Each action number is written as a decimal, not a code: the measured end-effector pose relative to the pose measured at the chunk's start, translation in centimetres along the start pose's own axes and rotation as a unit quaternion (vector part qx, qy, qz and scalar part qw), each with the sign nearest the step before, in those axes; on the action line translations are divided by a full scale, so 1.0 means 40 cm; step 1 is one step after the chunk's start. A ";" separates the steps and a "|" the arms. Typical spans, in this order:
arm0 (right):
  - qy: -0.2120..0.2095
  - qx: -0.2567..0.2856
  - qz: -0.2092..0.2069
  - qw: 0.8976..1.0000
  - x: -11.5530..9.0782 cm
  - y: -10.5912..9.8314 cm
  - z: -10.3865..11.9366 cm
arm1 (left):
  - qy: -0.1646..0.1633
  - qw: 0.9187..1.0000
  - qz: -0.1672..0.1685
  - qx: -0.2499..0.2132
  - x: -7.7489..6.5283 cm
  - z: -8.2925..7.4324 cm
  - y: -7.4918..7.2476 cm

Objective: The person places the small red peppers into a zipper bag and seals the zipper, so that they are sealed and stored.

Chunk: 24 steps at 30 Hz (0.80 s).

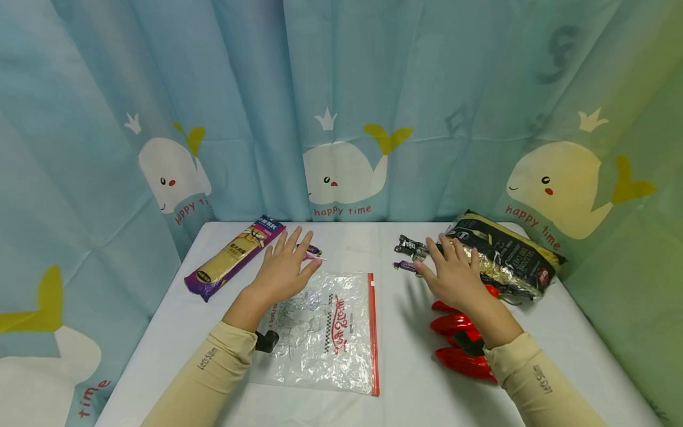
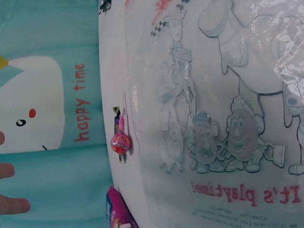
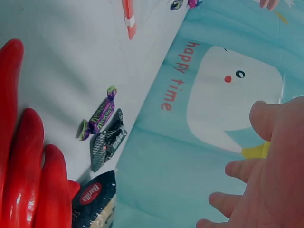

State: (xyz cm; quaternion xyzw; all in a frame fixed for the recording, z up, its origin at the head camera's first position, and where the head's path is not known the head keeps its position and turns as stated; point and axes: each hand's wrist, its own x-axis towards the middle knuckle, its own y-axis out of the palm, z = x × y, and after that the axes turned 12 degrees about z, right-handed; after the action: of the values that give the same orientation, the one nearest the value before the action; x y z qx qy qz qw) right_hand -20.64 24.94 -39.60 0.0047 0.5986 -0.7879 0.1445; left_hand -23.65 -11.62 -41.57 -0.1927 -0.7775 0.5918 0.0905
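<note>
My left hand [image 1: 283, 270] is held out with fingers spread, holding nothing, over the far left part of a clear zip bag [image 1: 304, 367]. Past its fingertips lie a lollipop [image 2: 121, 141] with a pink-red wrapper and a purple-wrapped candy [image 1: 315, 250]. My right hand [image 1: 456, 279], likewise spread and holding nothing, overlaps a black pasta pack [image 1: 507, 249] in the head view. Beside its fingers are a second purple-wrapped candy [image 3: 102, 114] and a black-wrapped candy [image 3: 108, 145]. Glossy red chili peppers [image 1: 461, 362] lie below the right wrist, partly hidden by the arm.
A purple pasta pack [image 1: 235, 258] lies slantwise at the table's left edge. The bag's red zip strip [image 1: 374, 344] faces right. Behind the white table [image 1: 405, 379] hangs a blue curtain [image 1: 256, 118] with whale prints, which also closes off both sides.
</note>
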 end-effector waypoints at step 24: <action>-0.017 0.018 0.015 1.000 -0.090 0.071 -0.015 | 0.118 0.968 0.161 0.151 -0.091 -0.129 0.264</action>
State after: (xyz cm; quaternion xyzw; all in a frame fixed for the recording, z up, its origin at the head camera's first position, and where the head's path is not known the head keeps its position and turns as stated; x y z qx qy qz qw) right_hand -16.63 25.64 -41.78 0.0023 0.5818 -0.7962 0.1663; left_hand -16.39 -6.14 -49.87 -0.3686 -0.6217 0.6818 0.1131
